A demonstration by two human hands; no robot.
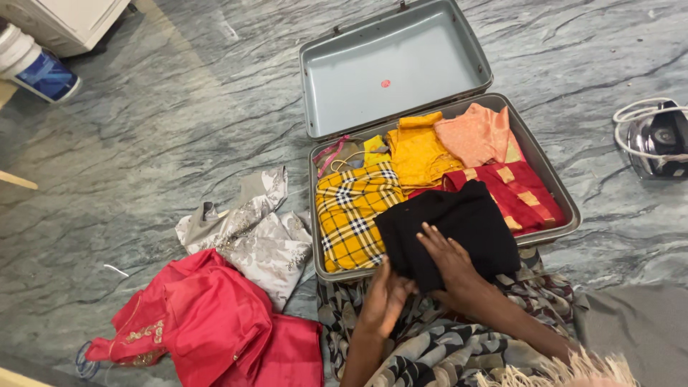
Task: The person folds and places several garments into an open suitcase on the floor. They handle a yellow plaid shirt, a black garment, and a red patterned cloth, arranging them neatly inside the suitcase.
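The person is kneeling at the near edge of an open grey suitcase (555,192) on the marble floor (143,143), and both hands are working on a folded black garment (459,222) lying in the case's near right corner, on top of a red and gold checked cloth (519,190) and just beside a yellow plaid cloth (351,211). The right hand (448,258) is lying flat on the black garment with its fingers (430,236) spread wide and gripping nothing, pressing down rather than holding. The left hand (387,295) is sitting at the garment's near edge, fingers curled against the fold; whether they are actually pinching the fabric I cannot tell (the edge is hiding the tips). Behind these, a mustard yellow garment (419,150) and a peach one (476,132) are filling the far side, under the raised lid (394,68). A silver-grey embroidered cloth (251,233) and a red satin garment (208,322) are lying on the floor to the left, well apart from the hands. The risk, as I judge it, is that the black fold is overhanging the suitcase rim: a push from the flat hand could be sliding it toward the person's lap and undoing the fold, or rumpling the checked cloth beneath.
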